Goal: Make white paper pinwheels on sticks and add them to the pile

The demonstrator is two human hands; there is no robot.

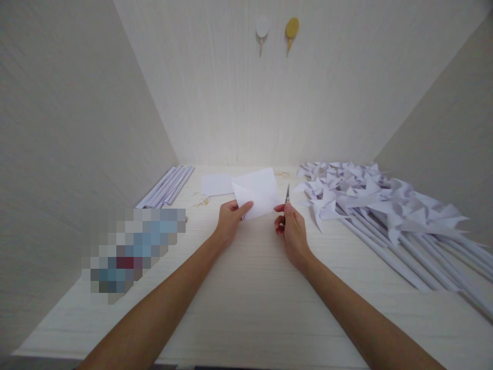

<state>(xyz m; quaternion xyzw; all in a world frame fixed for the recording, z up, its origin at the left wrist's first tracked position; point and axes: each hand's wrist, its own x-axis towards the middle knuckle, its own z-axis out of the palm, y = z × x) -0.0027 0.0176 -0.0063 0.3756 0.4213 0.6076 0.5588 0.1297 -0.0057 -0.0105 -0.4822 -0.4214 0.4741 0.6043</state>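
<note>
My left hand [230, 221] pinches a white sheet of paper [259, 192] near its lower left corner, thumb on top. The sheet is held above the table and looks cut or folded at its left side. In my right hand [295, 231] is a pair of scissors [287, 195], blades pointing up and away, just right of the sheet. The fingers wrap the handles, which are mostly hidden. Behind the held sheet, another white paper piece [216, 185] lies flat on the table.
Many white paper pinwheels [354, 190] on paper sticks [389, 252] are piled at the right. Rolled paper tubes [169, 186] lie at the back left, near a pixelated object [142, 246]. Two hooks, white [262, 28] and yellow [291, 28], hang on the back wall.
</note>
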